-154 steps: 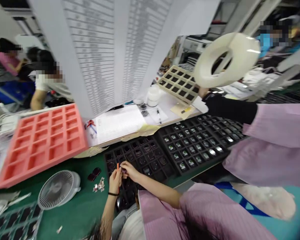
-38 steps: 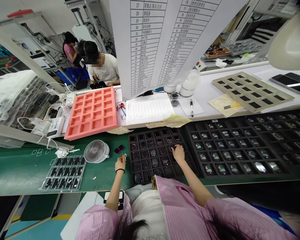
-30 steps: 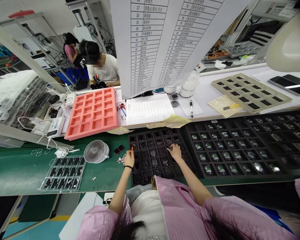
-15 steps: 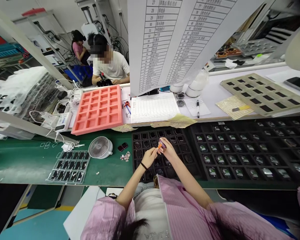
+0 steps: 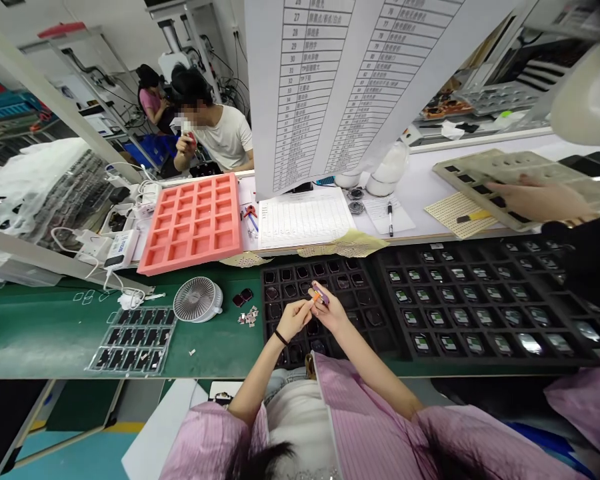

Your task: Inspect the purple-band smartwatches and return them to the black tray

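Head view: the person's left hand (image 5: pixel 294 320), with a thin black wristband, is closed in a pinch on a small orange-handled tool (image 5: pixel 313 298). The right hand (image 5: pixel 332 315) grips a small purplish part (image 5: pixel 321 294) in its curled fingers, just beside the tool's tip. Both hover over a black plastic compartmented tray (image 5: pixel 300 272). Earlier, the right hand lay down among the tray's cells. A co-worker's bare hand (image 5: pixel 535 201), from a black sleeve, has now come onto a beige perforated tray (image 5: pixel 530 160).
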The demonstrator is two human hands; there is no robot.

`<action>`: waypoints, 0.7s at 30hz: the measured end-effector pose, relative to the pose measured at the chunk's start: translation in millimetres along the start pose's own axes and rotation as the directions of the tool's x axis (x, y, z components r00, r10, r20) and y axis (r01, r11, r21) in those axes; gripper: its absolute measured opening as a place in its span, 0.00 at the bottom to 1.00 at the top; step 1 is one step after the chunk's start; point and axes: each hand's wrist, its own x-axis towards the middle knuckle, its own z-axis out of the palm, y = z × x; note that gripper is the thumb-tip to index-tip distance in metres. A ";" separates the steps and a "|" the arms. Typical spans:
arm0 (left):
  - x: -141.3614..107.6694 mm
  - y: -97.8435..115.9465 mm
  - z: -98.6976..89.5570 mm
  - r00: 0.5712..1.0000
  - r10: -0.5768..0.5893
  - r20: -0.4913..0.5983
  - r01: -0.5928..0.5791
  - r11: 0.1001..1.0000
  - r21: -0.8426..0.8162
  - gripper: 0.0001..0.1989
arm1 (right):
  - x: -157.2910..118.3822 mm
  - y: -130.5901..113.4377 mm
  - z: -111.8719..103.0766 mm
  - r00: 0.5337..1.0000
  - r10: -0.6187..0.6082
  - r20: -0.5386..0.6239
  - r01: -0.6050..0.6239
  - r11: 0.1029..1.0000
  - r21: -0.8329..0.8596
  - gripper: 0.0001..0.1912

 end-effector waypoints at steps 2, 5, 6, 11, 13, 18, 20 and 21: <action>-1.7 -2.9 -0.1 1.000 -0.004 -0.006 0.004 1.000 -0.012 0.28 | 0.8 5.2 0.0 1.000 -0.004 -0.016 0.004 1.000 0.012 0.15; -2.4 -8.3 -0.9 0.999 -0.039 -0.037 0.038 0.999 -0.020 0.29 | 3.4 11.3 -3.5 0.999 -0.018 -0.044 0.018 1.000 -0.006 0.17; -1.8 -9.6 -1.0 0.997 -0.054 -0.061 0.053 0.998 -0.028 0.29 | 4.2 13.1 -5.0 0.998 -0.027 -0.053 0.026 0.999 -0.021 0.17; 7.6 -9.3 3.1 0.977 -0.122 -0.176 0.108 0.990 -0.086 0.29 | 2.8 24.6 -9.7 0.991 -0.082 -0.101 0.062 0.980 -0.189 0.14; 12.2 -10.8 4.0 0.974 -0.125 -0.189 0.114 0.991 -0.068 0.28 | 2.6 29.1 -13.6 0.986 -0.109 -0.130 0.066 0.953 -0.295 0.15; 14.1 -35.4 -28.4 0.935 -0.133 -0.328 0.187 0.972 0.139 0.26 | 13.9 9.8 -56.8 0.924 -0.279 -0.263 0.071 0.799 -0.597 0.14; 9.5 -49.2 -57.1 0.872 -0.115 -0.476 0.326 0.861 0.390 0.25 | 17.0 -10.5 -87.6 0.876 -0.366 -0.314 0.037 0.699 -0.714 0.11; 6.4 -55.3 -72.4 0.853 -0.114 -0.510 0.366 0.827 0.427 0.23 | 17.0 -20.3 -103.6 0.855 -0.400 -0.329 0.008 0.645 -0.764 0.10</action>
